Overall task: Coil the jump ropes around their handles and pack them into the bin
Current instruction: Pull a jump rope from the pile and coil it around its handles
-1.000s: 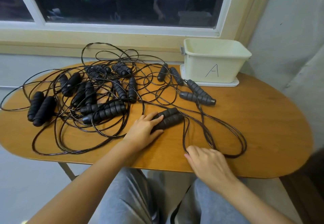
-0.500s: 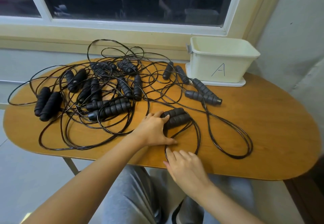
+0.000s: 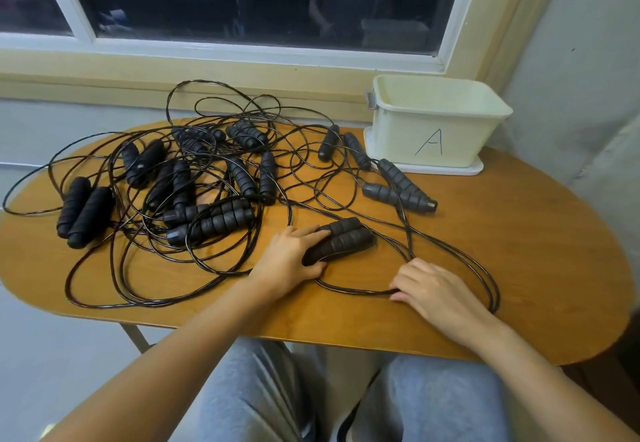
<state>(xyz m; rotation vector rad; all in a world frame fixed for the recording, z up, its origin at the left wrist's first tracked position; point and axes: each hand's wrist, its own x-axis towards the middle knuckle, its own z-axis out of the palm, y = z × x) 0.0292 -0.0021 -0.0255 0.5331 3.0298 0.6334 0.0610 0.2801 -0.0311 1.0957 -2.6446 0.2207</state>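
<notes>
My left grip (image 3: 291,258) lies over the near end of the pair of handles (image 3: 343,239). Its fingers run across the top and its thumb is tucked beneath, pinning them side by side on the bench (image 3: 519,233) so they make one core to wind on. My right grip (image 3: 433,287) has its fingers curled down on this rope's cord (image 3: 349,290) where the loop runs near the bench's front edge, I judge to gather slack clear of the tangle of other ropes (image 3: 194,182) on my left. Nothing is wound yet. The bin (image 3: 401,136), marked A, stands on its lid (image 3: 479,168) at the far right under the window, well apart from both grips, and I see no rope in it.
</notes>
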